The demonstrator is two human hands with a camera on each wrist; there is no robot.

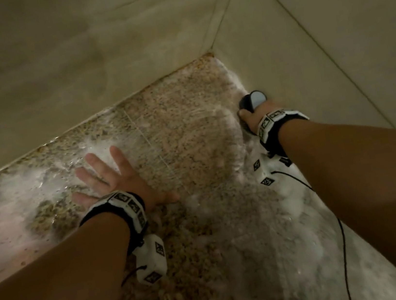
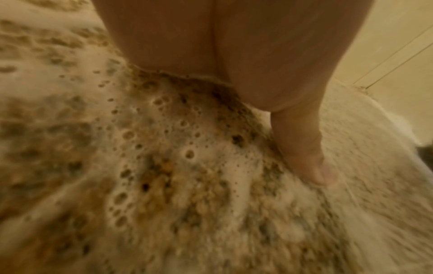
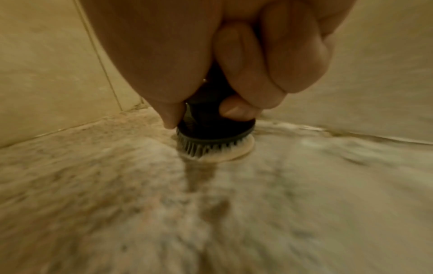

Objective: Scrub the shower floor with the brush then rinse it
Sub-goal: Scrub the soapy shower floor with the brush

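The speckled granite shower floor [image 1: 185, 136] is wet and covered in white soap foam [image 1: 289, 213]. My right hand [image 1: 251, 117] grips a round black scrub brush [image 1: 252, 100] with a pale top, upright beside the right wall. In the right wrist view my fingers [image 3: 269, 70] curl round the black brush [image 3: 211, 128], its bristles pressed into foam on the floor [image 3: 304, 204]. My left hand [image 1: 114, 179] lies flat on the floor with fingers spread, holding nothing. The left wrist view shows my left hand [image 2: 269, 64] and thumb [image 2: 304, 148] resting on the foamy floor [image 2: 164, 166].
Beige tiled walls [image 1: 76, 52] meet in a corner [image 1: 211, 52] just beyond the floor. The right wall [image 1: 329, 42] runs close alongside my right arm. A black cable [image 1: 342, 244] trails from the right wrist camera.
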